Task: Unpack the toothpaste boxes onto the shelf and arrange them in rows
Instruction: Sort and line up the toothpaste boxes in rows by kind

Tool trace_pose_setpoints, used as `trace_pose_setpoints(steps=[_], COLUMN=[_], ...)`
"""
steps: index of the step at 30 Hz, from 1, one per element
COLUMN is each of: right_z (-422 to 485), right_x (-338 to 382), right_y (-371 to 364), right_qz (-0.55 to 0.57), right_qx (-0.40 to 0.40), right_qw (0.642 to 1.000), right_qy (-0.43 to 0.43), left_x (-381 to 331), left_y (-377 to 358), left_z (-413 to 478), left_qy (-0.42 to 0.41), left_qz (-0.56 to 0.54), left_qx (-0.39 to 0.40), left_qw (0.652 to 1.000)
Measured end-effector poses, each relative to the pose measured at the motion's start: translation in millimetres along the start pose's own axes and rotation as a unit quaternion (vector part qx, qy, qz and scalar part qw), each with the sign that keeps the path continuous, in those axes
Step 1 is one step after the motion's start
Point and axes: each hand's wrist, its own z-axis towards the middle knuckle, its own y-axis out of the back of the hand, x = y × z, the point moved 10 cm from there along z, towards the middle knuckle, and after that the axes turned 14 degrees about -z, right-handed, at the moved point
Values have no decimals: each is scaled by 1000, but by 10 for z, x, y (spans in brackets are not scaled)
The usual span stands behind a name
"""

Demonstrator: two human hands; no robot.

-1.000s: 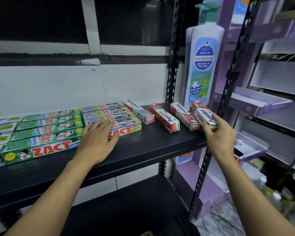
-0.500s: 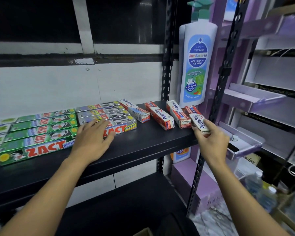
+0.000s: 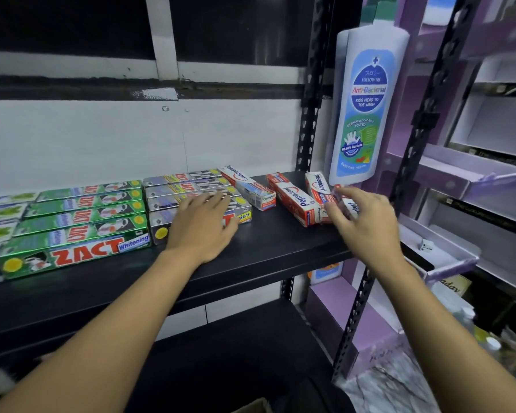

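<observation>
Centre frame, my left hand (image 3: pixel 203 231) lies flat on the silver Zact boxes (image 3: pixel 188 188) on the shelf (image 3: pixel 268 254). Further right, my right hand (image 3: pixel 368 226) curls round the end Pepsodent box (image 3: pixel 353 207): likely light, crushable card, best gripped across its long sides.

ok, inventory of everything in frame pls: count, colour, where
Green Zact boxes: five, green, shelf left, side by side.
Silver Zact boxes: four, silver, shelf middle.
Pepsodent boxes: four, red and white, shelf right, askew.
Pale boxes: several, white and green, far left, cut off.
Shelf: one, black.
Wash bottle: one, white with blue label, at the shelf's right end.
Display stand: one, purple, far right.
Left hand: flat on the silver Zact boxes.
Right hand: fingers curled on the rightmost Pepsodent box.
</observation>
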Motion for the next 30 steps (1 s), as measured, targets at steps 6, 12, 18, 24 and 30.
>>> trace_pose_setpoints(steps=[6,12,18,24,30], right_z=[585,725,459,161,57], right_x=[851,1065,919,833,794], right_y=[-556,-1012,-1062,-666,-494], right_qz=[-9,-146,-151,-91,-109], right_qx=[194,294,320,285,308], right_qw=[974,929,922,944,937], right_qy=[115,173,159,138,124], left_x=[41,66,100,98,81], left_y=[15,30,15,30,57], left_z=[-4,17,33,8,0], left_qy=[5,1,5,2,5], left_qz=[-20,-37,-37,-49,-49], left_qx=[-43,-69,-77,-83,-81], left_qw=[999,997,996,995,996])
